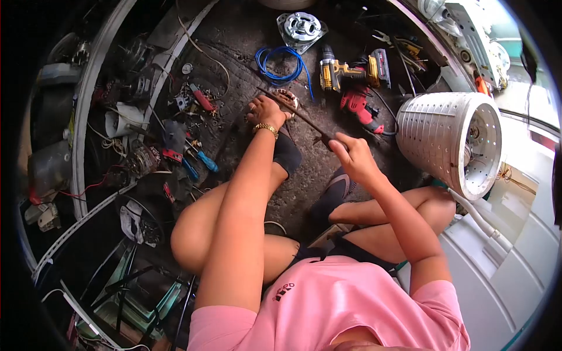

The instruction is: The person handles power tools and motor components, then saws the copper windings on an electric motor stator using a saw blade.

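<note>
A long thin dark rod (305, 119) slants across the middle of the view. Its lower right end is in my right hand (355, 157), whose fingers are wrapped round it. My left hand (268, 112), with a gold watch or bracelet at the wrist, lies near the rod's upper left end, over a round copper-coloured part (287, 100) on the floor. The left fingers are bent and partly hidden, and what they hold is hard to make out. A coil of blue wire (275, 65) lies just above this hand.
A yellow drill (345, 71) and a red power tool (358, 109) lie ahead on the right, beside a white perforated drum (433, 137). A metal motor (301, 28) is at the top. Blue-handled screwdrivers (206, 160) and a red-handled tool (202, 98) lie left.
</note>
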### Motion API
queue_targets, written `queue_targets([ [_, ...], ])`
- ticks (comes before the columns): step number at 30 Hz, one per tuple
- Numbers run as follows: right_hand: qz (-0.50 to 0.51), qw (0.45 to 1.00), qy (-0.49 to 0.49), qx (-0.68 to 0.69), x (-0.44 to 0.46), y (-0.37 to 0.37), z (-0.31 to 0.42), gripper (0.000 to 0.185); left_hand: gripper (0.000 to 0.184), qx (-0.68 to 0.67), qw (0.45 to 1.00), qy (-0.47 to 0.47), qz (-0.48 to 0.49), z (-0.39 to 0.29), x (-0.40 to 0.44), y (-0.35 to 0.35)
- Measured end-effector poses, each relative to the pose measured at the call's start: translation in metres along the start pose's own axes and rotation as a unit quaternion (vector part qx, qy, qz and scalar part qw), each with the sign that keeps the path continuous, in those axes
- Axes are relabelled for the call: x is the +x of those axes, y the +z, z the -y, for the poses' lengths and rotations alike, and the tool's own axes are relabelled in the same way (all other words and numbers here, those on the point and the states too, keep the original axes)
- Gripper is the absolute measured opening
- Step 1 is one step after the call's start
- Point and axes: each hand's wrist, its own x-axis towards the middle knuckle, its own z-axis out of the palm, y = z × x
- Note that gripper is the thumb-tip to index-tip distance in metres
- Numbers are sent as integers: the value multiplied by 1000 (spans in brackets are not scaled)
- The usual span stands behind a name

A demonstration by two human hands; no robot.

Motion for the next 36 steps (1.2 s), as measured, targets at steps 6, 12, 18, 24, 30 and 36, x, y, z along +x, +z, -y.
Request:
queue_targets([
  [6,-71,990,-117,30,92,49,-16,39,90,8,999,10,-34,-2,5,1],
  [12,-74,993,-91,4,72,56,-8,42,87,15,999,3,-35,3,12,7],
  [18,-39,998,-55,2,3,4,-24,39,90,43,999,10,-27,2,9,4],
  [24,-67,993,-96,-33,112,82,-4,35,82,-38,998,19,-46,7,20,7],
  [30,-37,996,-54,66,36,21,-23,40,98,34,999,2,14,-11,-1,-15],
  [36,-24,997,-56,56,43,1,-51,36,95,11,1000,-1,9,-9,6,-13],
])
